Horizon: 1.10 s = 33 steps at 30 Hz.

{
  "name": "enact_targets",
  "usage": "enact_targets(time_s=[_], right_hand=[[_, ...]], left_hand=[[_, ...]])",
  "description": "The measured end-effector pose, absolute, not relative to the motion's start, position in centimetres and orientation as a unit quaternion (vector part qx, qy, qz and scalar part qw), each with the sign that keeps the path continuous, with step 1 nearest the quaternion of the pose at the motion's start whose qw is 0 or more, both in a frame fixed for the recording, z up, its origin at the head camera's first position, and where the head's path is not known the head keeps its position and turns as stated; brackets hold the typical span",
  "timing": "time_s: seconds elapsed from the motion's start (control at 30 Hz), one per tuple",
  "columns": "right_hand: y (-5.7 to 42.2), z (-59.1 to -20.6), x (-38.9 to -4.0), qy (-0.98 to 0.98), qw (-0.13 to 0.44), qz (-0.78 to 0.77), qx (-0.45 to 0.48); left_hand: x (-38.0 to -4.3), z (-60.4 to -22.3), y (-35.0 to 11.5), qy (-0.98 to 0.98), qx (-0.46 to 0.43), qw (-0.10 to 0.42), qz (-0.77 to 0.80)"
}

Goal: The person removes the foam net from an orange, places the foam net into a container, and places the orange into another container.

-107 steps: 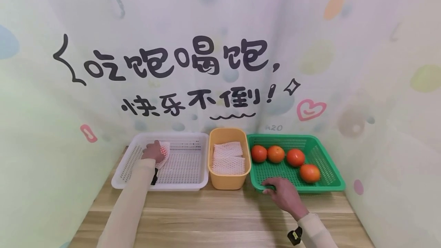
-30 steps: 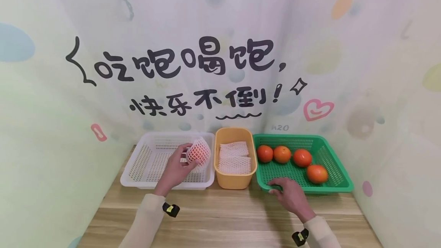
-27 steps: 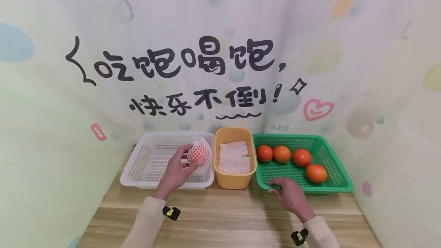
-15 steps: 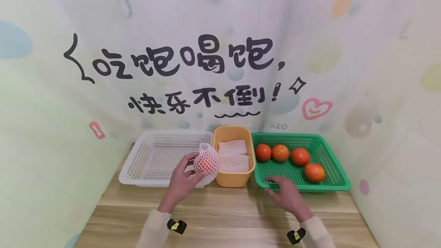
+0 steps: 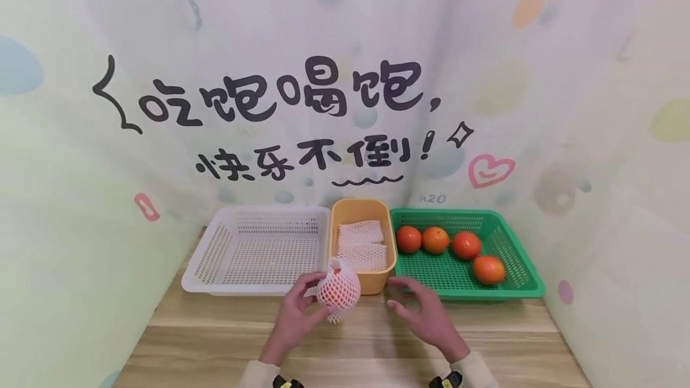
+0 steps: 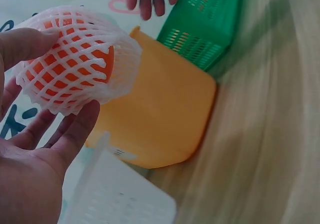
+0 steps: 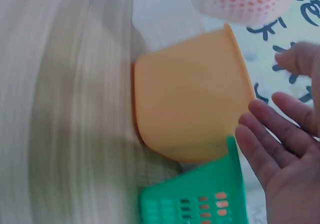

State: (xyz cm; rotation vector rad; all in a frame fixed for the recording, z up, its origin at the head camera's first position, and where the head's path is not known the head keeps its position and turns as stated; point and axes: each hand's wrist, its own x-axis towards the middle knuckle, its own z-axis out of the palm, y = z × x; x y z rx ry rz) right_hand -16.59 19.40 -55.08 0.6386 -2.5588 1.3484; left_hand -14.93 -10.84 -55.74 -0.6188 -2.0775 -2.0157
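A tomato in a white foam net sleeve (image 5: 338, 291) is pinched between the thumb and fingers of my left hand (image 5: 295, 319), in front of the yellow bin (image 5: 372, 285). In the left wrist view the foam net (image 6: 75, 59) wraps the orange-red tomato, its end flaring loose past the fruit. My right hand (image 5: 428, 319) hovers before the near left corner of the green basket (image 5: 485, 293). It holds nothing, its fingers (image 7: 280, 134) spread and relaxed, apart from the netted tomato.
Several bare tomatoes (image 5: 466, 245) lie in the green basket. Flat foam nets (image 5: 361, 255) lie in the yellow bin. A white basket (image 5: 256, 288) stands at the left. The wooden table (image 5: 345, 352) stretches in front, and a printed cloth (image 5: 323, 17) hangs behind.
My left hand has brought the netted tomato out of the white basket, rightward and nearer to me. The right hand has let go of the green basket's rim and moved left.
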Motion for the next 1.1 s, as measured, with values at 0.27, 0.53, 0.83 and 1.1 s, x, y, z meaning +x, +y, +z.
enact_targets(time_s=[0.27,0.53,0.83,1.1], right_hand=[[17.4,-56.6,-15.8,-0.823,-0.038,0.512,0.241],[16.0,-58.2,-15.4,-0.819,-0.085,0.521,0.223],[15.6,-59.9,-15.4,-0.826,-0.067,0.529,0.185],[15.4,-60.9,-15.2,-0.835,-0.044,0.514,0.189]], left_hand=[[-13.9,-57.9,-9.0,-0.714,-0.214,0.053,-0.665],[-13.6,-59.5,-7.3,-0.741,-0.201,0.004,-0.641],[-13.8,-60.8,-6.5,-0.757,-0.170,-0.027,-0.631],[-13.9,-61.6,-6.7,-0.764,-0.157,-0.047,-0.624]])
